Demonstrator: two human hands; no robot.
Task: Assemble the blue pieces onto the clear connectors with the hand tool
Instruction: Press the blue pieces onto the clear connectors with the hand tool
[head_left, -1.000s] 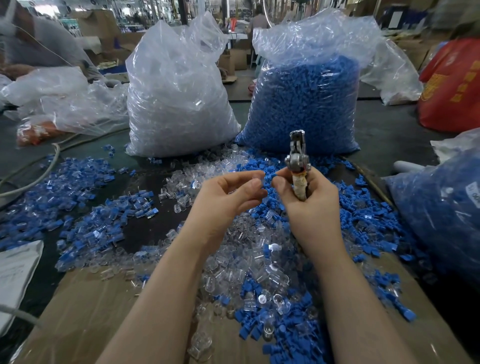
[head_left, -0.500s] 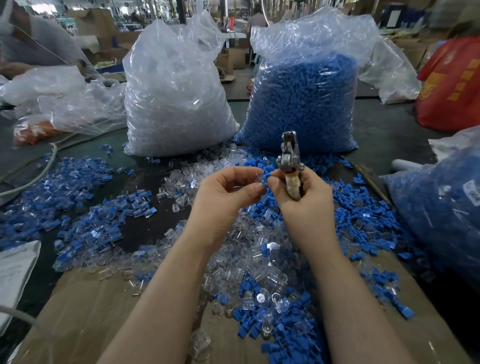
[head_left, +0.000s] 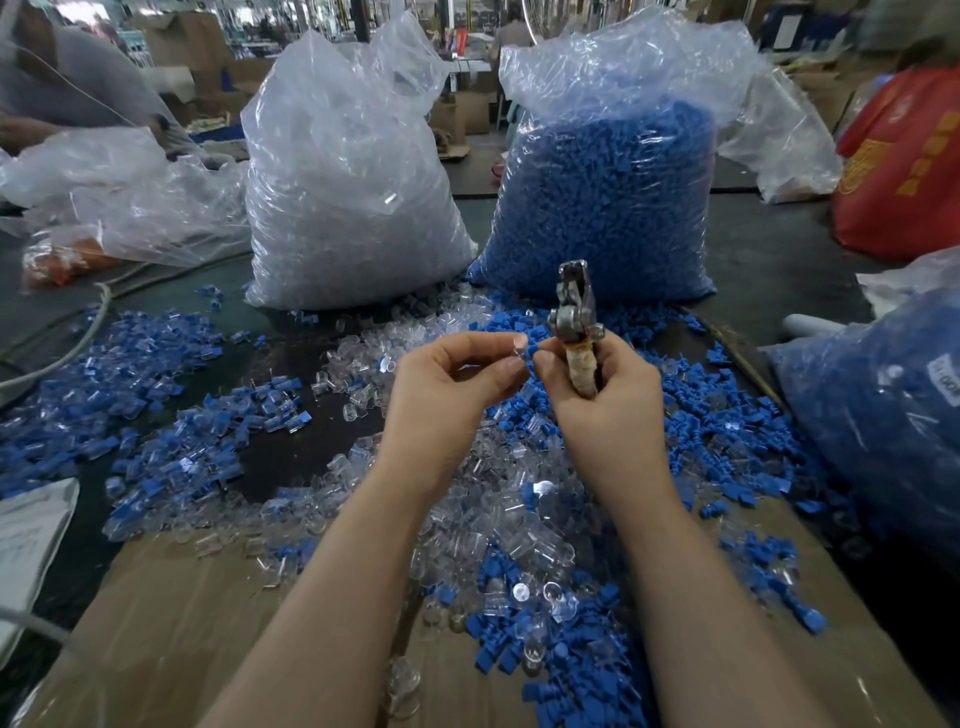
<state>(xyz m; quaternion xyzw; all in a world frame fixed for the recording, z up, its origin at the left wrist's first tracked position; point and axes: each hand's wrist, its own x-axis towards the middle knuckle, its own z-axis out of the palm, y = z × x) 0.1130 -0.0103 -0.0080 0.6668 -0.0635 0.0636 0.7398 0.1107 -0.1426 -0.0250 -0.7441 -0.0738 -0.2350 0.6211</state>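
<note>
Workbench (head_left: 769, 249): two bulging bags (head_left: 348, 208) behind hands (head_left: 441, 405).

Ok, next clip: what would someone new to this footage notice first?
Two tall clear plastic sacks stand at the back of the table, one full of clear connectors, one full of blue pieces. In front, a mixed spill of loose clear and blue parts covers the cardboard. Above it, the right hand grips a metal hand tool with a wrapped handle, while the left hand pinches a small clear connector.
</note>
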